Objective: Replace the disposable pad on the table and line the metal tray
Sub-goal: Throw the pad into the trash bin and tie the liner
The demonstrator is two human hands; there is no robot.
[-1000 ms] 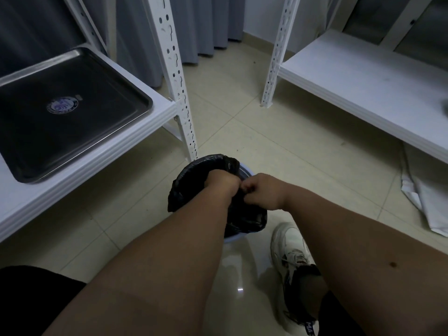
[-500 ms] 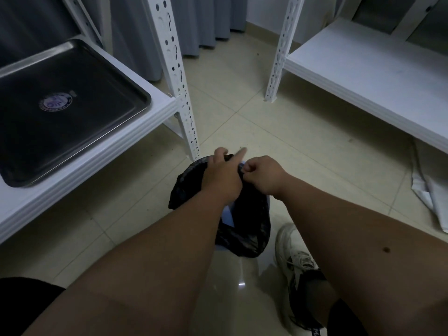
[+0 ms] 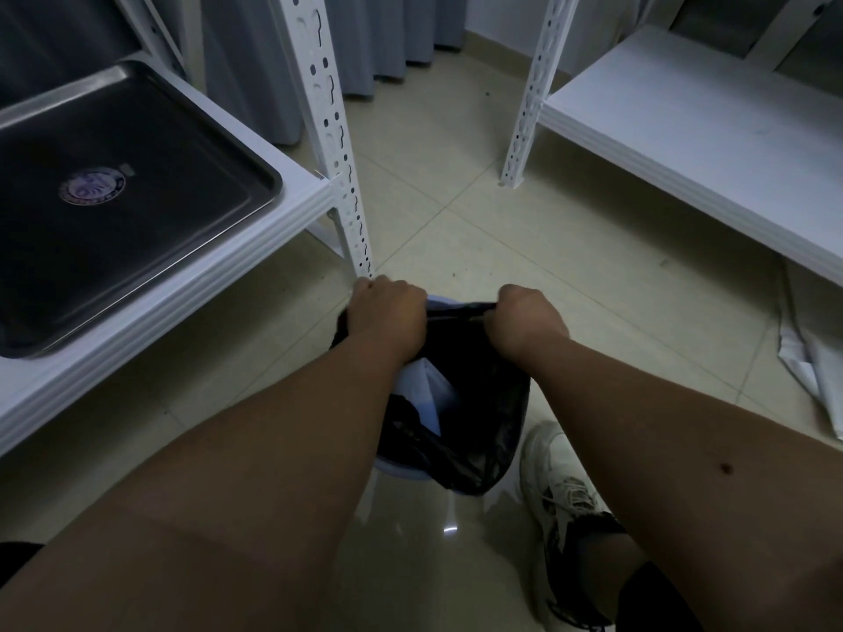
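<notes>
You see a dark grey metal tray [image 3: 137, 207] with a round blue-and-white sticker [image 3: 92, 186] on a white shelf [image 3: 196, 285] at your left. The bin bag [image 3: 483, 403] near you is black, with white crumpled material [image 3: 426, 394] inside. The floor tiles [image 3: 502, 239] are pale beige, the far curtains [image 3: 387, 34] grey, your shoe [image 3: 554, 476] white.

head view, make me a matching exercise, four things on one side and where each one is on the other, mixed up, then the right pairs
Things:
1. metal tray
2. black bag
3. white sneaker
4. crumpled white sheet

Places:
A. on the floor under the right shelf
B. on the floor beside the bin, on the person's foot
C. flat on the left white shelf
D. held at its rim by both hands, lining the bin

Pairs: 1-C, 2-D, 3-B, 4-A

The left hand and right hand each grip the bag's edge.
</notes>
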